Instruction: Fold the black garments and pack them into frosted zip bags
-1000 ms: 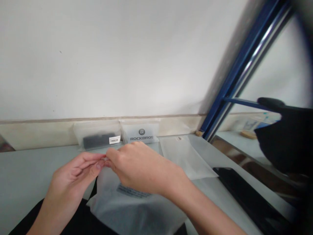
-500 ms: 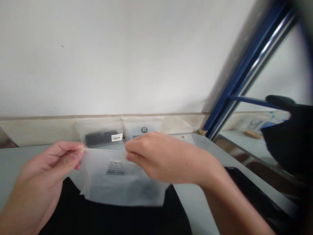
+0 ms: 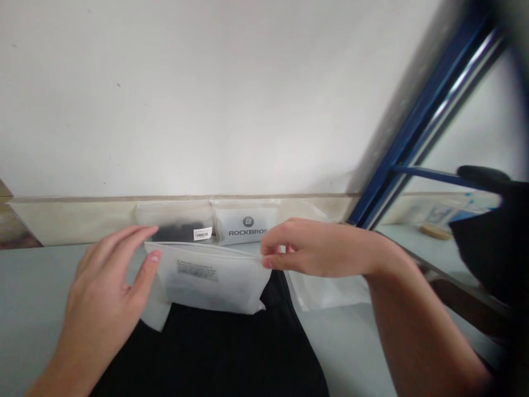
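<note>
A frosted plastic bag [image 3: 215,281] with small printed text hangs tilted in front of me, its top edge slightly parted. My right hand [image 3: 289,253] pinches the bag's top right corner between thumb and fingers. At the bag's top left corner, my left hand [image 3: 119,275] has its thumb and fingers apart, with nothing between them. Below the bag lies a black cloth item [image 3: 231,353]. What is inside the bag is too cloudy to make out.
Against the wall stand a bag with dark contents and a barcode label [image 3: 177,220] and a ROCKBROS bag [image 3: 243,218]. Another clear bag [image 3: 330,289] lies on the grey table [image 3: 351,342]. A blue frame [image 3: 409,127] rises at right.
My left hand has let go of the bag's left corner and opened. My right hand has moved right to the bag's right corner. The bag's top edge has parted slightly.
</note>
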`<state>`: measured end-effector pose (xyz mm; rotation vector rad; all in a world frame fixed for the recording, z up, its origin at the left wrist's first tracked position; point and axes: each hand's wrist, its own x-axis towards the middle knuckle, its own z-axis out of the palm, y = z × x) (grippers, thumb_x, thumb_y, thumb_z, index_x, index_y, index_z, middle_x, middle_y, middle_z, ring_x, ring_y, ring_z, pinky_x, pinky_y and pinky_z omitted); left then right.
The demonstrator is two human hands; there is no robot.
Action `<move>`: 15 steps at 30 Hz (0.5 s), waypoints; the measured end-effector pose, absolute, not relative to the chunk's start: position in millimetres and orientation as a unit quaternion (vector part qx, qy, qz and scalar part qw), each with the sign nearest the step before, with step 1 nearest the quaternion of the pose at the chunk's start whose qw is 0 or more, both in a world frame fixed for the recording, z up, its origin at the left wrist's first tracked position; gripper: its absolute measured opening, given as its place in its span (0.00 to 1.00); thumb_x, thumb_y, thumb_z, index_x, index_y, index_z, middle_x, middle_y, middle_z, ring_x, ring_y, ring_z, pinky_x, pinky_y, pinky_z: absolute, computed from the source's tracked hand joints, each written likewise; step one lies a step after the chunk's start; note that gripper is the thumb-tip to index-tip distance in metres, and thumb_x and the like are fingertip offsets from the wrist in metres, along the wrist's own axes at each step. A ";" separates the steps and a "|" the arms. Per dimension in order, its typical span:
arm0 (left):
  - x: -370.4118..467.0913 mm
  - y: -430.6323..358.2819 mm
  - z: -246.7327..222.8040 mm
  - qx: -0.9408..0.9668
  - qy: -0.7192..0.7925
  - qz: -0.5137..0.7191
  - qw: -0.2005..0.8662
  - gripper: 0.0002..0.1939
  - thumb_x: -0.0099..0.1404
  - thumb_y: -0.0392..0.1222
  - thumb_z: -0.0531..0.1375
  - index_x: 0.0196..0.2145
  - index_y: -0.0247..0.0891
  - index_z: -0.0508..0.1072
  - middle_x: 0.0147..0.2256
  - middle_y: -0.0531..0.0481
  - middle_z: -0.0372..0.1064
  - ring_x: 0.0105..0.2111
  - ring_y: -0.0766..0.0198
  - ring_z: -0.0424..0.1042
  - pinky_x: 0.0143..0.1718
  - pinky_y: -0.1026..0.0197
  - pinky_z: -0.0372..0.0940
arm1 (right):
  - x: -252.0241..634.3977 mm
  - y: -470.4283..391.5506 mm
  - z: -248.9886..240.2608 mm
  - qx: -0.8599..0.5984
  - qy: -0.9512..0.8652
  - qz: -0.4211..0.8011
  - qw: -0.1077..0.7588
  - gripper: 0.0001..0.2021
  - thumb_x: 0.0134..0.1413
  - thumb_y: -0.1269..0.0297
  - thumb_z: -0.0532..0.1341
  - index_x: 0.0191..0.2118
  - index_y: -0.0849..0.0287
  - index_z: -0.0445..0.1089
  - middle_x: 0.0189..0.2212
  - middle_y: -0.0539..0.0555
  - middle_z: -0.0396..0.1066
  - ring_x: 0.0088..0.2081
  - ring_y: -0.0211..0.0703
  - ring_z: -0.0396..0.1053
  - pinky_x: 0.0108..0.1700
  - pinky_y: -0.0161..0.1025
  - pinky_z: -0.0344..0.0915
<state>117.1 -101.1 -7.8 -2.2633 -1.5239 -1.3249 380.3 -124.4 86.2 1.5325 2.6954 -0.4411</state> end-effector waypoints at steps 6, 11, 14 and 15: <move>143.3 -116.9 -7.5 -0.895 -0.267 -0.338 0.114 0.10 0.66 0.35 0.53 0.45 0.38 0.67 0.41 0.48 0.68 0.41 0.58 0.65 0.44 0.55 0.55 | 373.7 -127.8 84.9 0.483 0.856 -0.183 0.025 0.08 0.52 0.67 0.58 0.31 0.59 0.75 0.27 0.48 0.73 0.30 0.38 0.67 0.28 0.33 0.55; 148.5 -115.0 4.7 -0.899 -0.292 -0.299 0.131 0.07 0.67 0.39 0.52 0.35 0.36 0.68 0.33 0.48 0.67 0.34 0.57 0.65 0.36 0.55 0.54 | 370.6 -130.5 82.0 0.495 0.849 -0.182 0.029 0.06 0.48 0.70 0.59 0.26 0.59 0.74 0.24 0.46 0.72 0.27 0.36 0.66 0.28 0.33 0.55; 146.4 -115.8 9.0 -0.901 -0.333 -0.247 0.129 0.15 0.68 0.41 0.48 0.25 0.38 0.67 0.25 0.50 0.65 0.27 0.56 0.65 0.32 0.54 0.54 | 367.6 -132.1 81.6 0.500 0.848 -0.172 0.030 0.06 0.46 0.71 0.59 0.24 0.60 0.73 0.22 0.46 0.71 0.26 0.36 0.66 0.27 0.33 0.54; 145.3 -117.1 9.5 -0.904 -0.347 -0.221 0.114 0.17 0.68 0.41 0.47 0.23 0.39 0.66 0.23 0.51 0.65 0.25 0.56 0.65 0.30 0.54 0.55 | 366.1 -132.4 81.6 0.503 0.846 -0.171 0.031 0.06 0.46 0.71 0.59 0.23 0.60 0.72 0.22 0.46 0.71 0.26 0.36 0.65 0.26 0.33 0.53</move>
